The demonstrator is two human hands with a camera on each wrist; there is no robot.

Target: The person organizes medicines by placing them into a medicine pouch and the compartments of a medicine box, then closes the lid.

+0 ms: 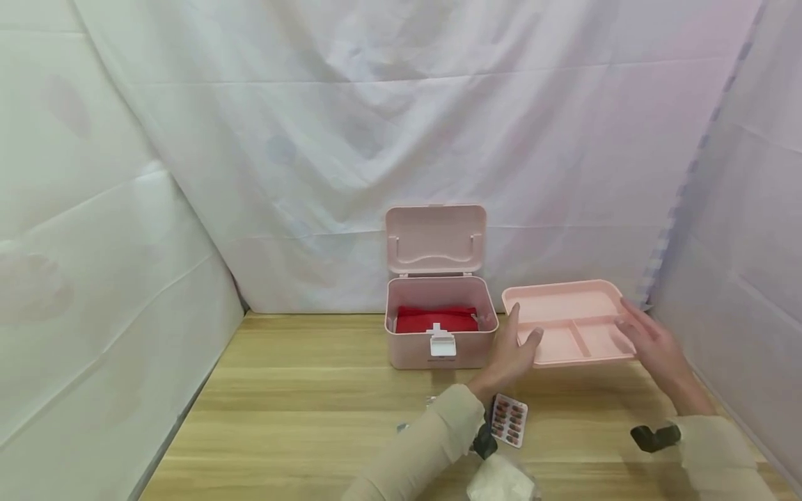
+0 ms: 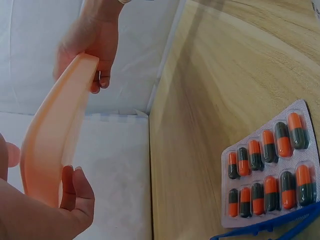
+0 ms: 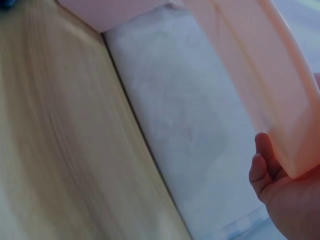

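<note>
Both hands hold a pink tray (image 1: 567, 303) with three compartments above the table, to the right of a pink box. My left hand (image 1: 510, 353) grips its left end, thumb on the near side; in the left wrist view its fingers (image 2: 80, 197) curl at the tray's edge. The right hand (image 1: 658, 348) grips the opposite end, and its fingers (image 3: 260, 172) bend under the edge in the right wrist view. The box (image 1: 410, 351) stands with its lid (image 1: 436, 236) raised, and a red pouch (image 1: 432, 320) lies inside.
A blister pack of orange-and-dark capsules (image 1: 509, 419) lies on the wooden table (image 1: 301, 403), near my left wrist. A white packet (image 1: 500, 480) is at the front edge of the view. Small shiny bits (image 1: 402, 426) show beside the left sleeve. White cloth (image 1: 313, 174) hangs around the table.
</note>
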